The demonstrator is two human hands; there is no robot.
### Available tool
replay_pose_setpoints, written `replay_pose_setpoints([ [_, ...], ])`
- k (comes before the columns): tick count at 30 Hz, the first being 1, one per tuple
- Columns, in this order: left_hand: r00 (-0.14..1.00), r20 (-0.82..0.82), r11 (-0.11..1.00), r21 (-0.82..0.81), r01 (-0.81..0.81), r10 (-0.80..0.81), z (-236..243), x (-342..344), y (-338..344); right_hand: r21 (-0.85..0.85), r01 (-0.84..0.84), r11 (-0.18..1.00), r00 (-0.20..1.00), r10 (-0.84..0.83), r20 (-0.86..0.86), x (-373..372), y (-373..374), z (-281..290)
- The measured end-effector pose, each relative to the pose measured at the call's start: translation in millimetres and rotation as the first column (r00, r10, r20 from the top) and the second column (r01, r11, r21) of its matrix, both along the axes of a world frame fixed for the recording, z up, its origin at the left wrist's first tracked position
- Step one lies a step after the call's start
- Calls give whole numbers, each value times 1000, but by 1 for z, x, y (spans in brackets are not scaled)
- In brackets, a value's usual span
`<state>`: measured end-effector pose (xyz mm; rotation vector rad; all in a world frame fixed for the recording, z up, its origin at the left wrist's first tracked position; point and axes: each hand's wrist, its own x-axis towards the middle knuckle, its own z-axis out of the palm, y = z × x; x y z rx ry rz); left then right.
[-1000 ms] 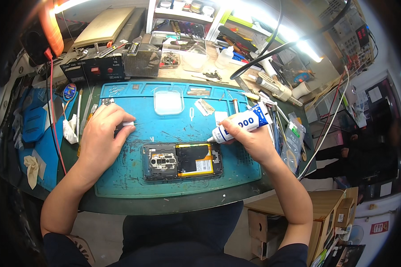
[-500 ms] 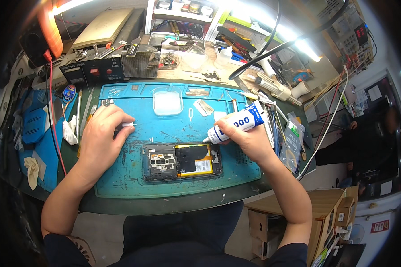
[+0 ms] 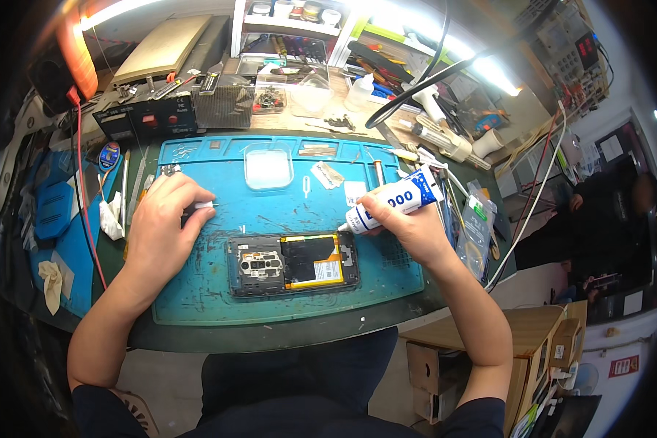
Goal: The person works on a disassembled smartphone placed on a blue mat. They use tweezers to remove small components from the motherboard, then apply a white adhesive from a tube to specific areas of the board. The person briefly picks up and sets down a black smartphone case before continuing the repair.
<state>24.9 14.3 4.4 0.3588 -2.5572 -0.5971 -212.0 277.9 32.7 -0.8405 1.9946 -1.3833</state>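
A smartphone (image 3: 321, 252) with its back cover off lies flat on the blue work mat (image 3: 285, 310); its black battery and camera area show. My right hand (image 3: 416, 232) grips a white and blue glue tube (image 3: 415, 191), the nozzle tilted down over the phone's far right corner. Whether the nozzle touches the phone frame, I cannot tell. Left of the phone, my left hand (image 3: 160, 226) is closed, thumb and forefinger pinching a small white piece (image 3: 206, 205) mostly hidden by the fingers.
Beyond the phone lie a clear plastic box (image 3: 269, 166), a SIM pin (image 3: 306, 187) and a scrap of foil (image 3: 327, 175). Tools and a clear bag (image 3: 474, 237) crowd the right side. A black cable (image 3: 416, 87) hangs across the upper right. A person (image 3: 598, 233) stands far right.
The view has shifted slightly, so the bench appears a little further left. The tube's nozzle sits slightly right and closer to the phone's far right corner. Both hands keep their grips.
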Motion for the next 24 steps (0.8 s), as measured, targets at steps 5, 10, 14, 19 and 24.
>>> replay_pose_setpoints([
  [5,1000,5,1000,2,3,-3,0,0,0,-21,25,999,999,-25,32,-1,2,-1],
  [10,1000,7,999,30,-11,11,0,-1,0,-39,24,999,999,-23,29,-3,4,-1],
  [14,1000,-2,998,50,-29,29,-1,-1,1,-3,12,1000,1000,-12,-22,-2,6,2],
  [19,1000,-1,1000,18,-1,1,0,0,0,-36,23,999,1000,-22,4,-5,9,0],
  [24,1000,-7,998,47,-28,29,-2,-1,1,-35,34,999,999,-33,5,-8,12,-3],
])
